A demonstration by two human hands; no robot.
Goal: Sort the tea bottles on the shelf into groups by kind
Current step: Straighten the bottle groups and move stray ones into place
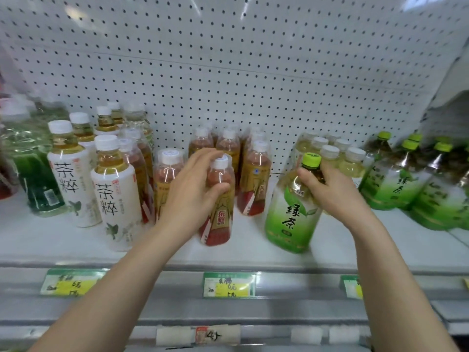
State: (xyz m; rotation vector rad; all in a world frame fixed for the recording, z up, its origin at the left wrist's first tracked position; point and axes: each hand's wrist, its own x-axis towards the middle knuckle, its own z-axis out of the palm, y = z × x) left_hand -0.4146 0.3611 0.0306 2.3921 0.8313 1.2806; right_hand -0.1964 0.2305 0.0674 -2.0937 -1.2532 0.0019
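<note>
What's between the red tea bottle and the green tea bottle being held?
In the head view, only bare shelf separates them up front; a second red bottle stands just behind the gap.

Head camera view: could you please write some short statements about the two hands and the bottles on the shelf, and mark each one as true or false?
1. The left hand grips a red tea bottle with a white cap. True.
2. The right hand holds a bottle with a white label. False: its fingers curl round the neck of a green tea bottle with a green cap.
3. The white-labelled bottles stand to the left of the left hand. True.
4. The wall behind the bottles is clear glass. False: it is a white pegboard with rows of small holes.
</note>
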